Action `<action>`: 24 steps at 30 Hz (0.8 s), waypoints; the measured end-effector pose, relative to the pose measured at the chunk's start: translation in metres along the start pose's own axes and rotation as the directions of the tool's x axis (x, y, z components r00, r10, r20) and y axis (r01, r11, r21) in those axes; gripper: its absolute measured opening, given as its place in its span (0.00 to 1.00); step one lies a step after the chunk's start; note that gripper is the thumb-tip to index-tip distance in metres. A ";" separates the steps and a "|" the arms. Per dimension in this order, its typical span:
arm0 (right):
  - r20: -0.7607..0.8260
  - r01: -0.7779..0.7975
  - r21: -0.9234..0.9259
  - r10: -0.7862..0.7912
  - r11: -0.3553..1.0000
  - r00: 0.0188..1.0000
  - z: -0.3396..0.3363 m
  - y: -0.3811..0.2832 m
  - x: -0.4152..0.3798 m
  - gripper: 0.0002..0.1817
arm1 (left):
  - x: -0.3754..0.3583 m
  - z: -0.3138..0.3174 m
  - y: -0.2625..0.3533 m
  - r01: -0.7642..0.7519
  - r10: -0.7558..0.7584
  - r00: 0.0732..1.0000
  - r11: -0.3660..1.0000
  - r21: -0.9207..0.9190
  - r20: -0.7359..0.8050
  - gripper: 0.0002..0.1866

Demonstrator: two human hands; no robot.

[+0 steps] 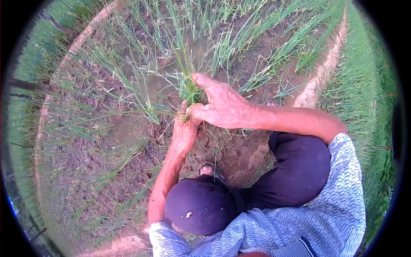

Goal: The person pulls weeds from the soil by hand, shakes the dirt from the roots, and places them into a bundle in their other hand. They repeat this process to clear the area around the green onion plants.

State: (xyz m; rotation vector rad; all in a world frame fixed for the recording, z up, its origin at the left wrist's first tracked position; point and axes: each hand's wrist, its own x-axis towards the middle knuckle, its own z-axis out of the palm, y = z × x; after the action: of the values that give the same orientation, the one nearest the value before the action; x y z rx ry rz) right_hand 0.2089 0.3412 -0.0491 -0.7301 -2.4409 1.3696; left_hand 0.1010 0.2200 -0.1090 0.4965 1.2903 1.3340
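In the head view, my right hand (222, 103) reaches in from the right with its fingers closed around a tuft of green grass (189, 89). Just below, my left hand (185, 130) is closed at the lower end of the same tuft, touching the right hand. Its fingertips are partly hidden behind the blades. Long thin stalks stick out of the grip to the left and upward. Onion-like green plants (227, 49) stand in the soil beyond both hands, and some lean over at the left.
Dark wet soil (128, 132) with scattered fallen leaves surrounds the hands. A raised earth ridge (325, 70) borders the bed on the right, another ridge (55, 81) on the left. Denser green growth lies outside. My bent knees (201, 205) and a foot (206, 169) are close below.
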 end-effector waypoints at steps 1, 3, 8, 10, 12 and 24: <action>0.036 -0.012 0.054 0.010 0.998 0.999 -0.006 0.002 0.003 0.34 | 0.002 0.002 0.003 -0.004 0.003 1.000 0.999 -0.038 -0.016 0.14; 0.028 -0.046 0.086 0.044 0.995 0.999 -0.032 0.007 0.006 0.31 | 0.001 0.012 0.020 0.037 -0.036 0.995 0.999 0.009 -0.096 0.13; -0.136 -0.247 0.304 0.299 0.920 0.944 -0.202 0.058 -0.007 0.13 | -0.008 -0.012 0.012 0.061 -0.062 0.960 0.998 -0.009 -0.274 0.17; -0.307 -0.281 0.523 0.485 0.805 0.819 -0.284 0.071 -0.046 0.11 | -0.015 -0.026 0.006 0.042 -0.055 0.945 0.998 -0.047 -0.324 0.20; -0.162 -0.275 0.377 0.355 0.885 0.921 -0.358 0.122 -0.097 0.09 | -0.017 -0.031 -0.002 -0.001 -0.001 0.894 1.000 -0.004 -0.448 0.23; -0.334 -0.564 -0.324 0.466 0.759 0.819 -0.247 0.429 -0.119 0.18 | -0.015 0.003 0.006 0.005 -0.146 0.956 0.876 -0.482 -0.256 0.21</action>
State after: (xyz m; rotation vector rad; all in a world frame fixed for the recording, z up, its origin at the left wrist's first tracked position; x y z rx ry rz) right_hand 0.5491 0.6423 -0.2797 -1.6816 -2.4441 0.8239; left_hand 0.1049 0.2092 -0.0975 -0.0978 1.1344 1.6332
